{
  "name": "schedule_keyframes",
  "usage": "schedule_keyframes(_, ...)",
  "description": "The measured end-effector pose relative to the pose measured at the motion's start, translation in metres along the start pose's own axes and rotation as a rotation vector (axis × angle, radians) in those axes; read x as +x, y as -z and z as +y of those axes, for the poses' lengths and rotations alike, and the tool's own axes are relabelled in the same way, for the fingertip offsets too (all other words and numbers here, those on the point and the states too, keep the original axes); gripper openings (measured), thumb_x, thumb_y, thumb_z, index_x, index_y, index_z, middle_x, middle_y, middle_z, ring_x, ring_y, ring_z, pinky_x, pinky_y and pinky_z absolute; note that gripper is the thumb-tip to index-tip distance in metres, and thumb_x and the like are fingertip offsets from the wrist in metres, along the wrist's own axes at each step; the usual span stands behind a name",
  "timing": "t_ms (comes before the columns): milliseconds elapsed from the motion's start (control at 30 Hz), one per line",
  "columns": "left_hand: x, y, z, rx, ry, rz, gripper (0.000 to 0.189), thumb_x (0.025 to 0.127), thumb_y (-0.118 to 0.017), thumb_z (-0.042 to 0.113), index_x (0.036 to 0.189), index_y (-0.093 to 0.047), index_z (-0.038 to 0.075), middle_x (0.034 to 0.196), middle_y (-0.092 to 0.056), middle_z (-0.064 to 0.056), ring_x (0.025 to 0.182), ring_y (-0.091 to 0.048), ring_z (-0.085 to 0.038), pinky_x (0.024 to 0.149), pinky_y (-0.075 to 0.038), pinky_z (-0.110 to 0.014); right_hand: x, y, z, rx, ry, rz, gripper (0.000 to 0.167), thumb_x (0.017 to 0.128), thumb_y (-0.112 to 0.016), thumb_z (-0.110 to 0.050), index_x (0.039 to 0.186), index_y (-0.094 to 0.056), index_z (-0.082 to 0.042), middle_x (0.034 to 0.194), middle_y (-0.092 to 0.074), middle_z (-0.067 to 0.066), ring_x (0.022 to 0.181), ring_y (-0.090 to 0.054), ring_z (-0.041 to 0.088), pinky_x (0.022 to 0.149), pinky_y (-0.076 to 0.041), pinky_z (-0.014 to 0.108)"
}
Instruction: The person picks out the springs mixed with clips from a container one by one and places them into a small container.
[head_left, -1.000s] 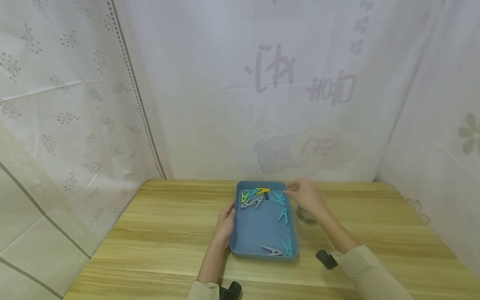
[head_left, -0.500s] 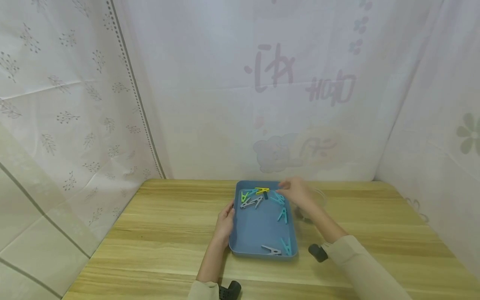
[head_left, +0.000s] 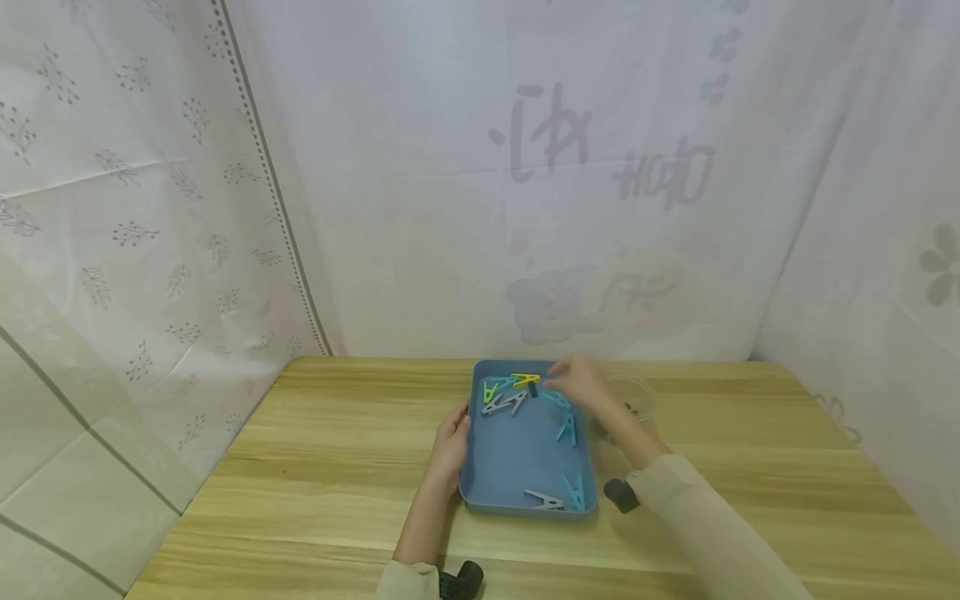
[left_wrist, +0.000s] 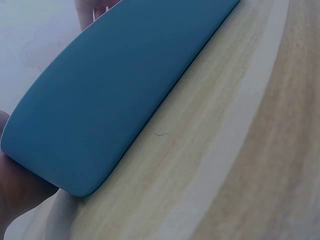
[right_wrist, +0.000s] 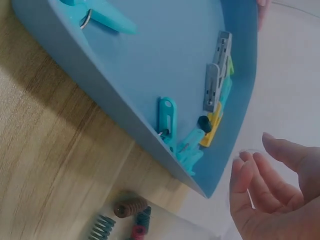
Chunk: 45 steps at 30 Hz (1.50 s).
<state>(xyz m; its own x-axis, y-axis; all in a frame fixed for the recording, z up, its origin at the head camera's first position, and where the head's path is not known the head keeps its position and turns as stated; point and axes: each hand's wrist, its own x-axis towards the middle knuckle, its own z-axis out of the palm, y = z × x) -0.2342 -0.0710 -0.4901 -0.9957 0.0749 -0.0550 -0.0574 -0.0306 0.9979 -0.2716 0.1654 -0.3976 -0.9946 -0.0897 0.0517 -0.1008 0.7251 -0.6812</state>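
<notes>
A blue tray (head_left: 517,467) lies on the wooden table with several clothespins in it. My left hand (head_left: 450,446) grips its left wall; part of this hand (left_wrist: 22,187) shows at the tray's edge in the left wrist view. Over the far right corner hovers my right hand (head_left: 581,383), its thumb apart from its bent fingers and nothing visible between them. Below it are blue clothespins (right_wrist: 190,145) and a yellow clothespin (head_left: 526,380). Beside the yellow one lies a small dark green cylinder (right_wrist: 204,123). Grey clothespins (head_left: 504,404) and a lime one (head_left: 490,392) lie farther left.
Right of the tray, partly hidden by my right forearm, stands a clear round container (head_left: 641,392). Coiled springs (right_wrist: 131,206) show through it in the right wrist view. A grey clothespin (head_left: 545,501) and a blue one sit at the tray's near end. Patterned curtains hang behind the table.
My right hand has moved left, from beside the tray's far right corner to over it. More of the clear container shows. The left hand and the tray have stayed put.
</notes>
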Motion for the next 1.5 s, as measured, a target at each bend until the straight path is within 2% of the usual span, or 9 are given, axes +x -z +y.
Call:
schedule_keyframes(167, 0.000, 0.000, -0.001, -0.012, 0.005, -0.003, 0.049, 0.115, -0.035, 0.010, 0.162, -0.034, -0.004, 0.170, -0.029, -0.026, 0.159, -0.019, -0.046, 0.130, -0.018, -0.060, 0.002, -0.003, 0.000, 0.003, -0.004, -0.009, 0.032, 0.097, -0.073, -0.010, 0.119, -0.071, 0.012, 0.123, -0.071, 0.031, 0.110, -0.070, 0.046, 0.090, -0.063, 0.052)
schedule_keyframes(433, -0.002, 0.000, 0.002, -0.001, 0.004, 0.004, 0.049, 0.115, -0.036, 0.012, 0.162, -0.034, -0.004, 0.169, -0.031, -0.027, 0.158, -0.021, -0.047, 0.130, -0.020, -0.061, 0.012, -0.009, 0.004, 0.018, -0.072, -0.025, 0.031, 0.098, -0.071, -0.011, 0.121, -0.071, 0.009, 0.125, -0.070, 0.031, 0.096, -0.074, 0.037, 0.079, -0.066, 0.041)
schedule_keyframes(600, -0.002, 0.000, 0.004, 0.002, 0.003, 0.009, 0.049, 0.115, -0.035, 0.012, 0.161, -0.034, -0.005, 0.168, -0.031, -0.028, 0.158, -0.022, -0.048, 0.129, -0.021, -0.062, 0.016, -0.013, 0.003, 0.025, -0.085, -0.019, 0.030, 0.098, -0.071, -0.011, 0.121, -0.071, 0.008, 0.126, -0.069, 0.030, 0.101, -0.072, 0.039, 0.082, -0.065, 0.043)
schedule_keyframes(800, -0.002, 0.000, 0.003, 0.008, -0.003, 0.011, 0.049, 0.115, -0.035, 0.011, 0.161, -0.033, -0.006, 0.168, -0.031, -0.029, 0.157, -0.023, -0.049, 0.128, -0.022, -0.062, 0.019, -0.016, 0.000, 0.069, -0.105, -0.038, 0.032, 0.097, -0.070, -0.008, 0.123, -0.068, 0.012, 0.130, -0.066, 0.033, 0.096, -0.073, 0.038, 0.080, -0.065, 0.041)
schedule_keyframes(1133, -0.003, -0.001, 0.004, -0.003, 0.000, 0.008, 0.049, 0.115, -0.035, 0.010, 0.161, -0.033, -0.006, 0.168, -0.030, -0.028, 0.158, -0.022, -0.049, 0.129, -0.020, -0.062, 0.022, -0.026, -0.001, 0.124, -0.176, -0.046, 0.033, 0.099, -0.068, -0.004, 0.126, -0.066, 0.014, 0.131, -0.064, 0.034, 0.111, -0.071, 0.046, 0.090, -0.065, 0.047)
schedule_keyframes(1333, -0.002, -0.001, 0.004, -0.005, 0.006, 0.015, 0.049, 0.115, -0.036, 0.011, 0.162, -0.034, -0.004, 0.168, -0.031, -0.028, 0.158, -0.022, -0.048, 0.129, -0.020, -0.062, 0.026, -0.033, 0.004, 0.177, -0.211, -0.033, 0.034, 0.098, -0.068, -0.002, 0.128, -0.064, 0.014, 0.132, -0.063, 0.034, 0.116, -0.068, 0.048, 0.095, -0.063, 0.049)
schedule_keyframes(1500, 0.000, -0.001, 0.002, -0.009, 0.002, 0.021, 0.049, 0.114, -0.036, 0.010, 0.161, -0.035, -0.004, 0.168, -0.031, -0.028, 0.158, -0.022, -0.048, 0.129, -0.019, -0.061, 0.032, -0.040, 0.014, 0.194, -0.220, -0.025, 0.036, 0.095, -0.071, 0.000, 0.128, -0.065, 0.013, 0.132, -0.064, 0.032, 0.112, -0.068, 0.044, 0.093, -0.062, 0.047)
